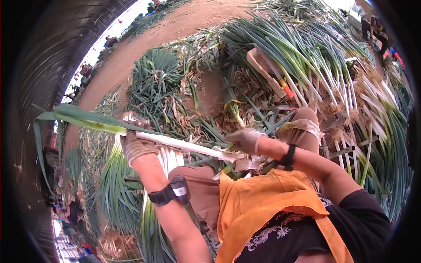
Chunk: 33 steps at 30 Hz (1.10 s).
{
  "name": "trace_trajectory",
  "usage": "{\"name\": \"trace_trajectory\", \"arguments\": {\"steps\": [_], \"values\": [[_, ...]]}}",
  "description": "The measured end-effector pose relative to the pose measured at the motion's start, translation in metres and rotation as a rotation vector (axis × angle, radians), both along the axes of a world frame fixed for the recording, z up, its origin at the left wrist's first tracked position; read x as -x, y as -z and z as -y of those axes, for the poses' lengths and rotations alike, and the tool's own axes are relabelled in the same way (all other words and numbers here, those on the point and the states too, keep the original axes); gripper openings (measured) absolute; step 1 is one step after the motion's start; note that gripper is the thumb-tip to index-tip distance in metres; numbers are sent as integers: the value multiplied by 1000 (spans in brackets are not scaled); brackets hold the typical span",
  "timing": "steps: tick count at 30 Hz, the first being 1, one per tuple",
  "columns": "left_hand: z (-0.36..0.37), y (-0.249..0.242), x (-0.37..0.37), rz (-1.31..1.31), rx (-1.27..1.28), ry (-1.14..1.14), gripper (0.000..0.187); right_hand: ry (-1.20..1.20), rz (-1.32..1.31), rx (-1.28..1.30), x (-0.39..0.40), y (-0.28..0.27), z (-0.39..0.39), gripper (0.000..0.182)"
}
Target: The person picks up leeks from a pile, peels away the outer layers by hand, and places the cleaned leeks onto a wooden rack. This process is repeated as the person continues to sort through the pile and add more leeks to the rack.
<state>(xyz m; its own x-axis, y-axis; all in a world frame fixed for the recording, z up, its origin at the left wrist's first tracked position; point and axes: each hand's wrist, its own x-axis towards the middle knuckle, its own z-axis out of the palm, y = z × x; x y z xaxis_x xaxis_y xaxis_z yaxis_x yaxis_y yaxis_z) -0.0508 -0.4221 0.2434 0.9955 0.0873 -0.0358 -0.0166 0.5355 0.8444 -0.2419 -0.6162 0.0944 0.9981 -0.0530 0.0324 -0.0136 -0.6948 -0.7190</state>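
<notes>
A long leek (184, 144) lies across the view, its green leaves hanging to the left and its white root end near my lap. My left hand (138, 147), in a dirty work glove, is wrapped round the middle of its stalk. Just above the white end is my right hand (246, 140), also gloved, with its fingers bent together; whether anything is between them is too small to tell. Below that hand, pale peeled skin (247, 164) hangs by the root end.
Piled leeks (302, 57) lie at the upper right, beside a long tray-like piece (265, 72) and an orange-red object (287, 90). More leeks (116, 188) lie at the lower left. Leaf scraps (175, 105) cover the ground ahead. A person (375, 33) is at the far upper right.
</notes>
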Motion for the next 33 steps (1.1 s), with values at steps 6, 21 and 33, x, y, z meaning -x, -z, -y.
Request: {"name": "trace_trajectory", "arguments": {"steps": [6,21,33], "values": [[22,40,36,37,54,323,12,-19,209,-292,-2,-29,-53,17],[35,68,66,-159,67,433,8,381,-288,-948,29,16,-42,18],[-57,57,-59,-75,168,289,17,-322,-397,246,63,81,9,20]]}}
